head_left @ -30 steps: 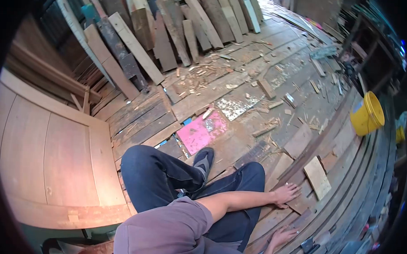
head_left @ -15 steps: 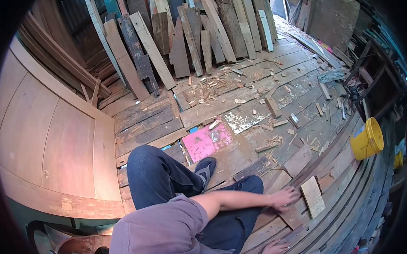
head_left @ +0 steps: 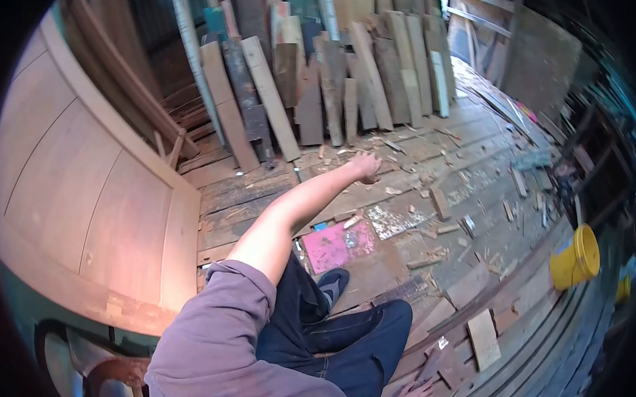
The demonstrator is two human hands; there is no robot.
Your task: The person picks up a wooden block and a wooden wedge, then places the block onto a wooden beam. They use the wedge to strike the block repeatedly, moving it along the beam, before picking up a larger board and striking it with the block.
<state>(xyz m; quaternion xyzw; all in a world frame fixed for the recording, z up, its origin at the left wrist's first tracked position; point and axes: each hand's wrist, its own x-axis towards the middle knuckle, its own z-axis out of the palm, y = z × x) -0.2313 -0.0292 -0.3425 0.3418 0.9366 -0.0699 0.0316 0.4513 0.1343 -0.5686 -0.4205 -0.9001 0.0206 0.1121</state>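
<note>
My left hand (head_left: pixel 366 166) is stretched far forward over the wood chips (head_left: pixel 333 157) on the plank floor, fingers apart and nothing visible in them. Low on the right, my right hand (head_left: pixel 412 396) lies partly cut off by the frame's lower edge, its visible fingers spread. Just beyond its fingertips is a reddish-brown piece of wood (head_left: pixel 454 369), with a small bright patch (head_left: pixel 442 342) near its far end. A pale short board (head_left: pixel 483 339) lies flat to the right of that.
Upright boards (head_left: pixel 329 87) lean along the back. On the left stands a panelled wooden door (head_left: pixel 121 212). A pink sheet (head_left: pixel 334 247) lies by my shoe (head_left: pixel 334 286). The yellow bucket (head_left: pixel 575 258) stands at the right, beside long planks (head_left: pixel 537 346). Scraps (head_left: pixel 439 203) litter the floor.
My left hand has swung from beside the pale board at the right to far forward. The right hand has shifted slightly left and down in view. The camera view has tilted up.
</note>
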